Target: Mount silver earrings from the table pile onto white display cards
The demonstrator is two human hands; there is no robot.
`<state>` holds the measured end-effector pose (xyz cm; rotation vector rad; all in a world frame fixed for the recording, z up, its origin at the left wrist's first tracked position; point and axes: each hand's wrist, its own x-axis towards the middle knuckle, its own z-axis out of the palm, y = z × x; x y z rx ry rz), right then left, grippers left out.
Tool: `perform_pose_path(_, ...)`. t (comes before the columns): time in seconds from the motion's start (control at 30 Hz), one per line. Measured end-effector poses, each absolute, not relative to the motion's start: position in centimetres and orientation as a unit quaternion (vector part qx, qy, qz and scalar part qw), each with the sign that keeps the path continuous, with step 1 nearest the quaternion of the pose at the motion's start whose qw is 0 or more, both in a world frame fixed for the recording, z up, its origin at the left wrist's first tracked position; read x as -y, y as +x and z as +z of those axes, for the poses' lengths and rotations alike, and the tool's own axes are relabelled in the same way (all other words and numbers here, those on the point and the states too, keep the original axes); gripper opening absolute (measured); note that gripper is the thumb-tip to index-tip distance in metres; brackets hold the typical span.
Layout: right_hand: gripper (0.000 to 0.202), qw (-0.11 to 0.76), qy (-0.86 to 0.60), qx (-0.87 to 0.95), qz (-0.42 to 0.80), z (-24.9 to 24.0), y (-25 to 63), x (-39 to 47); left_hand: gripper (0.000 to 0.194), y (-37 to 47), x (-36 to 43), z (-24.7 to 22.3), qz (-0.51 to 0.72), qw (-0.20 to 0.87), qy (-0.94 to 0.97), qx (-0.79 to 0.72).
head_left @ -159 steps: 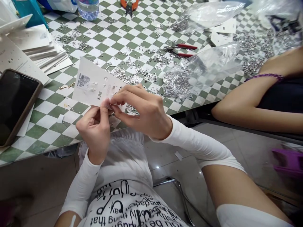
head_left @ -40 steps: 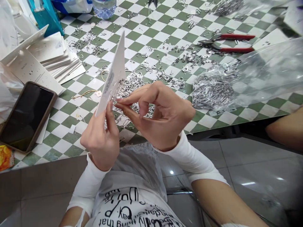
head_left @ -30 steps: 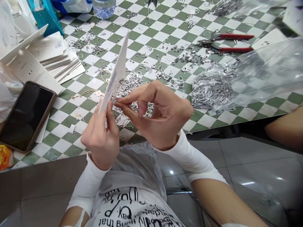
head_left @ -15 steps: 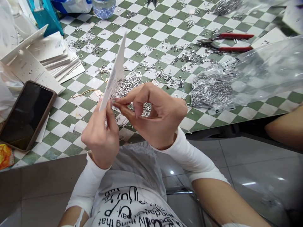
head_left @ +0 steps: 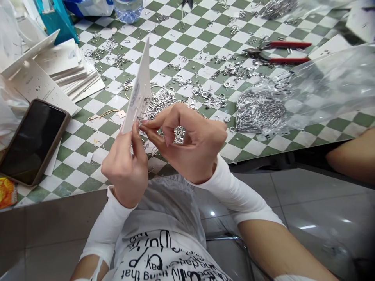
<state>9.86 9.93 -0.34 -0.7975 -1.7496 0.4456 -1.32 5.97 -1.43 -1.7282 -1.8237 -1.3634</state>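
Observation:
My left hand (head_left: pixel 125 164) pinches the lower end of a white earring card (head_left: pixel 138 88), held upright and seen nearly edge-on. Small silver pieces sit along the card's right face. Against that face, low down, the thumb and forefinger of my right hand (head_left: pixel 190 140) are pressed together on a tiny silver piece too small to make out. Its other fingers curl into a ring. Behind and below the hands lies a heap of silver rings and links (head_left: pixel 162 99).
Red-handled pliers (head_left: pixel 281 52) lie at the right, above a plastic bag of silver links (head_left: pixel 260 111). A phone (head_left: pixel 33 142) and stacked white cards (head_left: pixel 74 74) are at the left. Loose metal bits are scattered over the checkered tablecloth (head_left: pixel 164 37). Another person's limb (head_left: pixel 351 156) shows at the right edge.
The card has shifted slightly to the left and turned to show a little more of its right face. Both hands keep their grip at its lower end.

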Motion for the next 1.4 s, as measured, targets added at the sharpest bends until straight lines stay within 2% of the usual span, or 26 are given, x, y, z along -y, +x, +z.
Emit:
perform_pose_path(0.43,0.035,0.552,-0.307,0.756,0.175,-0.2,9.7,-10.2,0.020,-1.3,-5.5,-1.8,-0.459,0.127,-0.602,0.642)
perform_pose_path(0.63,0.024,0.601,-0.272,0.724,0.200,-0.7,9.6,-10.9,0.026,-1.4,-5.7,-1.3,-0.529,0.085,-0.530,0.657)
perform_pose_path(0.77,0.017,0.591,-0.282,0.730,0.195,-0.9,9.8,-11.0,0.029,-1.6,-5.6,-1.3,-0.535,0.054,-0.517,0.666)
perform_pose_path(0.97,0.017,0.572,-0.290,0.740,0.202,-0.7,9.7,-11.0,0.028,-1.6,-5.6,-1.1,-0.548,0.034,-0.526,0.649)
perform_pose_path(1.27,0.024,0.614,-0.304,0.658,0.312,-1.4,10.2,-11.4,0.025,-1.8,-5.6,-0.9,-0.582,0.012,-0.469,0.665)
perform_pose_path(1.4,0.022,0.573,-0.298,0.684,0.339,-1.3,10.7,-11.9,0.024,-1.9,-5.7,-0.9,-0.571,0.010,-0.467,0.675)
